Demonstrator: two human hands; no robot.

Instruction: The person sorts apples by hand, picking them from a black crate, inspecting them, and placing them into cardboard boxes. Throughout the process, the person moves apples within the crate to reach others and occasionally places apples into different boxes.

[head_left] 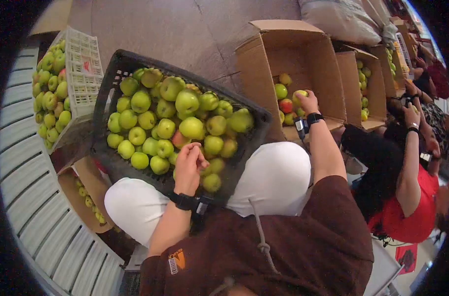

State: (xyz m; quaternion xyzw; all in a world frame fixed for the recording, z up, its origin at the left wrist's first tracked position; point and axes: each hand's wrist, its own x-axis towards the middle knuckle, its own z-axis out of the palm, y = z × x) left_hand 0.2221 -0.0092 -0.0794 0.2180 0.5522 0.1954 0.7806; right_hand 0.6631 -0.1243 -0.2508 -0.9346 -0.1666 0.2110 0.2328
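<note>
A black plastic crate (182, 72) full of green apples (187, 101), a few blushed red, stands tilted by my knees. My left hand (189, 163) hovers over its near part, fingers curled together with no apple showing in them. At the right, my right hand (309, 102) reaches into an open cardboard box (303, 52) and grips a yellow-green apple (299, 96). Beneath and beside that hand lie several apples in the box, including a red one (285, 105). Each of my wrists wears a black band with a small device.
A white crate (84, 74) of apples stands left beside a grey slatted surface (32, 182). Below it is a cardboard box (89, 185) holding apples. Another box (350, 74) with apples adjoins mine on the right. Large sacks (338, 19) lie behind; people work at far right.
</note>
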